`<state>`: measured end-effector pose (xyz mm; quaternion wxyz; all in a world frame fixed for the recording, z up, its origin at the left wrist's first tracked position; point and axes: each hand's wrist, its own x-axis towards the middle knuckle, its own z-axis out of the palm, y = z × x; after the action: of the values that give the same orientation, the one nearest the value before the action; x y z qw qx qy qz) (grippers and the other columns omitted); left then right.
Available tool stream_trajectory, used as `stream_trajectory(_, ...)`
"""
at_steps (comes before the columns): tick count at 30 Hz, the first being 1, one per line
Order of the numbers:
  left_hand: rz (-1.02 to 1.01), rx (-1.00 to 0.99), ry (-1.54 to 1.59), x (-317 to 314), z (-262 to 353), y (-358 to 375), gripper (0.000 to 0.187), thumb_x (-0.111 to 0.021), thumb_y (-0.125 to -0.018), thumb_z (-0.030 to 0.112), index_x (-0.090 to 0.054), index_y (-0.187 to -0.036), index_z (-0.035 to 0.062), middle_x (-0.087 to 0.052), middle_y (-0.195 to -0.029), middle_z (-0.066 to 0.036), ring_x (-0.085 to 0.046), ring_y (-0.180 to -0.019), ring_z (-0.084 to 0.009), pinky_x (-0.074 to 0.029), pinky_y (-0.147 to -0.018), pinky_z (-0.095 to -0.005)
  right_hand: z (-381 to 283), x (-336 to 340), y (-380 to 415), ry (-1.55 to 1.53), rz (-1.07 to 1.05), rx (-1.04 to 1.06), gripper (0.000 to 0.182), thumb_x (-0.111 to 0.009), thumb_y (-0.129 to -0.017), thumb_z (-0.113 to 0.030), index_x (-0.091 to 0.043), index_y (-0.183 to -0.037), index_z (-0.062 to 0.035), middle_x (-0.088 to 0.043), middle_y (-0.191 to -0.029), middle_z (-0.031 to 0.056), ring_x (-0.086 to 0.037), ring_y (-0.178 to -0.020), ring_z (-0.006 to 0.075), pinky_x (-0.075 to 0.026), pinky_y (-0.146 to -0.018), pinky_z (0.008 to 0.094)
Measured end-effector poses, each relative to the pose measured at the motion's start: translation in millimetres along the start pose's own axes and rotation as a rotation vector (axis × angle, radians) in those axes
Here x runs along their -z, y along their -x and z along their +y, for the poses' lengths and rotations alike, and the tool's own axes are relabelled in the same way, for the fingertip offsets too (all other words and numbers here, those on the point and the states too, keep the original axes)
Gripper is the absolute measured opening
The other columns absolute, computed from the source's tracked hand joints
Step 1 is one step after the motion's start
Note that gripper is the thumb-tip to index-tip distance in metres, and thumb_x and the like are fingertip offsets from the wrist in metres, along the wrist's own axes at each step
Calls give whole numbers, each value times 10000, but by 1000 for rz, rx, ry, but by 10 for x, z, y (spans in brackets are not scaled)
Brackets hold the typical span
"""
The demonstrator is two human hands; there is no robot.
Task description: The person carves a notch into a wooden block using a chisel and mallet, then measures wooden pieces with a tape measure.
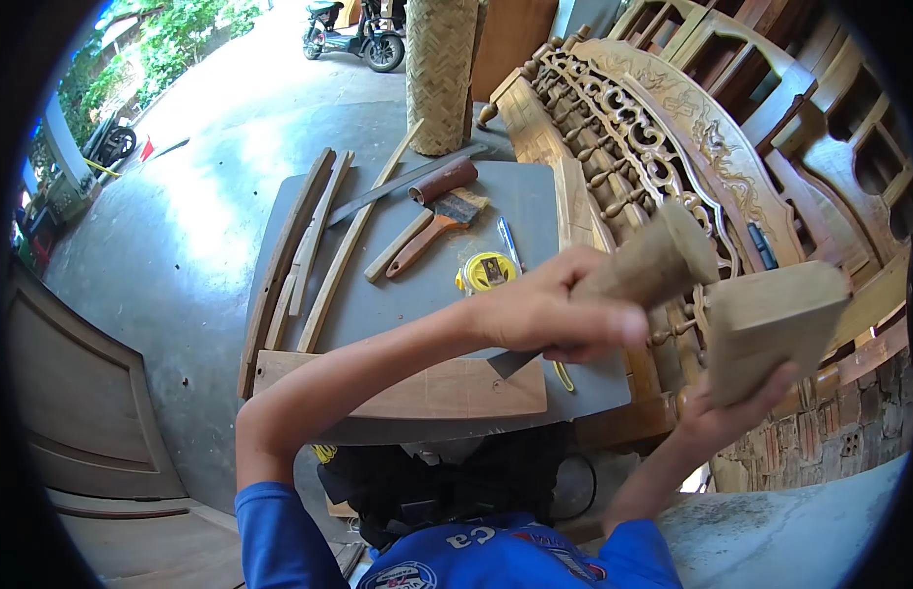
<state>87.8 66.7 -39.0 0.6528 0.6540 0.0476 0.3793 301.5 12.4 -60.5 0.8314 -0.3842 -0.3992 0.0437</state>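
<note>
My left hand [564, 309] is closed around a chisel [648, 265] with a thick round wooden handle. Its dark flat blade points down and left, over the edge of a reddish wooden board [427, 391]. Further right, my right hand [736, 402] grips a chunky wooden block [776, 314] from below, close to the flared handle end. Whether the block has a handle is hidden. Beyond my left hand lie a yellow tape measure [488, 271] and a blue pen [509, 242] on the grey table [398, 299].
A wide paintbrush [437, 231], a brown roll [444, 181], a metal straightedge [398, 187] and several wooden strips [363, 236] lie on the table. Carved wooden panels [672, 147] lean along the right. A woven column [440, 74] stands behind; a scooter [353, 39] is parked further back.
</note>
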Motion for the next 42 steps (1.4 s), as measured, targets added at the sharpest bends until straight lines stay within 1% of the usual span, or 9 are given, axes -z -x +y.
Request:
stream_trajectory(1, -21, 31, -97, -31, 59, -4, 336, -622, -747, 348, -514, -719, 31, -480, -544, -7, -439, -467, -62, -317, -406, -206, 69, 100, -182, 266, -69, 383, 622, -580, -814, -300, -301, -1306, -42, -385, -1264, 152, -443, -1118, 283, -397, -937, 365)
stream_trajectory(3, -72, 140, -249, -67, 210, -16, 292, -677, -681, 221, -522, -814, 14, -501, -614, -12, -474, -578, -72, -362, -505, -222, -18, 60, -286, 338, -85, 563, 597, -585, -813, -265, -322, -1301, -43, -408, -1244, 159, -450, -1113, 269, -402, -937, 350)
stream_trajectory(6, -53, 161, -297, -99, 267, -24, 327, -671, -650, 165, -536, -894, -5, -530, -694, -19, -493, -656, -71, -385, -569, -232, -529, -133, -375, -219, -43, -87, 604, -623, -775, -197, -352, -1291, -40, -449, -1200, 153, -467, -1094, 242, -416, -918, 344)
stream_trajectory(9, -10, 76, -269, -188, 207, -106, 323, -660, -656, 165, -549, -897, -19, -545, -716, -16, -492, -656, -68, -385, -569, -233, -754, -335, -386, -199, -296, 159, 563, -649, -760, -187, -411, -1232, 8, -477, -1160, 152, -510, -1039, 238, -452, -878, 338)
stream_trajectory(16, -124, 134, -288, -331, 235, -211, 330, -639, -648, 134, -552, -914, -42, -552, -706, -24, -492, -650, -78, -397, -572, -237, -975, -414, -679, -338, -5, 107, 543, -660, -754, -203, -434, -1207, -7, -468, -1174, 144, -484, -1071, 225, -426, -904, 364)
stream_trajectory(18, -115, 87, -280, -341, 180, -216, 313, -629, -643, 119, -552, -902, -39, -552, -699, -23, -492, -645, -76, -398, -570, -235, -928, -392, -498, -174, -281, 206, 512, -661, -758, -210, -460, -1183, -7, -487, -1148, 149, -507, -1044, 217, -435, -892, 356)
stream_trajectory(24, -121, 76, -226, -361, 185, -199, 283, -601, -630, 80, -554, -887, -28, -552, -688, -22, -493, -626, -78, -403, -552, -238, -939, -347, -624, -178, -116, 160, 570, -642, -772, -205, -389, -1239, 0, -454, -1191, 149, -496, -1056, 246, -435, -897, 363)
stream_trajectory(33, -83, 64, -204, -280, 224, -161, 272, -592, -617, 78, -544, -865, -22, -551, -685, -22, -493, -618, -76, -403, -540, -238, -891, -351, -574, -46, -541, 370, 595, -614, -776, -188, -340, -1267, 7, -403, -1250, 156, -458, -1106, 276, -429, -917, 386)
stream_trajectory(42, -11, -49, -158, -277, 59, -188, 245, -631, -584, 118, -548, -763, -28, -532, -585, -32, -489, -536, -89, -388, -479, -252, -849, -229, -743, 96, -446, 471, 638, -633, -764, -277, -313, -1281, -82, -385, -1255, 125, -442, -1122, 267, -461, -884, 367)
